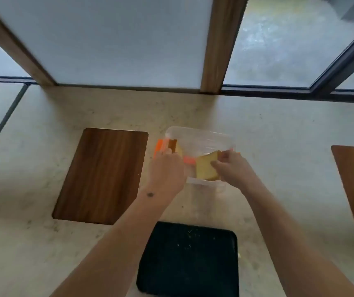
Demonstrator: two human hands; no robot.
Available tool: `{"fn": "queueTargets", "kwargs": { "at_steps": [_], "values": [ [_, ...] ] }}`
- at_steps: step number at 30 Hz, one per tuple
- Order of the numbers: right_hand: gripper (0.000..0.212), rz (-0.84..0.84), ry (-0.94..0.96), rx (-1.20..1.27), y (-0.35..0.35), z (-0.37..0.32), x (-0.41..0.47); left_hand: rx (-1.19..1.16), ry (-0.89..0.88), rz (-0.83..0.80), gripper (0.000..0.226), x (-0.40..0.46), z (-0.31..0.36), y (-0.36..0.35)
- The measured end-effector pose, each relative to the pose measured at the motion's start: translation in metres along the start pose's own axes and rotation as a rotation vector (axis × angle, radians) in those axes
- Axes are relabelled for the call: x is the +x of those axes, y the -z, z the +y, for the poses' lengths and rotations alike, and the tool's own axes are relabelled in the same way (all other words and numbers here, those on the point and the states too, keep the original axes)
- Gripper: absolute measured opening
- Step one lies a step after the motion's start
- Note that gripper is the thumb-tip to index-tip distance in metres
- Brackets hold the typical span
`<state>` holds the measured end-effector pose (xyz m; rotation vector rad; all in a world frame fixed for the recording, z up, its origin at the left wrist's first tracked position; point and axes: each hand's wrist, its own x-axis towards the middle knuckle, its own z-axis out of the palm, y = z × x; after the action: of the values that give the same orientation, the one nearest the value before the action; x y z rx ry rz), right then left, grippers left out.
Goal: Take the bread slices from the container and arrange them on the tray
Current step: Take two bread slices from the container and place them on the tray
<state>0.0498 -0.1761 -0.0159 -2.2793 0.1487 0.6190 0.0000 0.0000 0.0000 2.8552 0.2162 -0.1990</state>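
The right hand pinches a bread slice by its right edge, fingers closed on it; the slice stands tilted inside the clear plastic container, its broad face toward the camera. The left hand is curled on the container's left side by an orange clip, with a second slice just beyond its fingertips. The container sits on a pale speckled counter under frosted windows, between a wooden board and another at the right. A black tray, dotted with crumbs, lies nearer the person.
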Motion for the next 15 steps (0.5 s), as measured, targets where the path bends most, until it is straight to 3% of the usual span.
{"fn": "queueTargets", "kwargs": {
  "at_steps": [3, 9, 15],
  "values": [
    [0.014, 0.024, 0.002, -0.009, -0.002, -0.003, 0.019, 0.055, 0.067, -0.063, 0.011, 0.018, 0.007, -0.005],
    [0.037, 0.006, -0.045, -0.219, -0.016, 0.001, 0.032, 0.122, 0.084, -0.069, 0.02, 0.035, 0.011, -0.015],
    [0.038, 0.067, -0.002, -0.24, -0.026, 0.003, 0.037, 0.103, 0.11, -0.122, 0.026, 0.041, 0.013, -0.022]
  ]
}}
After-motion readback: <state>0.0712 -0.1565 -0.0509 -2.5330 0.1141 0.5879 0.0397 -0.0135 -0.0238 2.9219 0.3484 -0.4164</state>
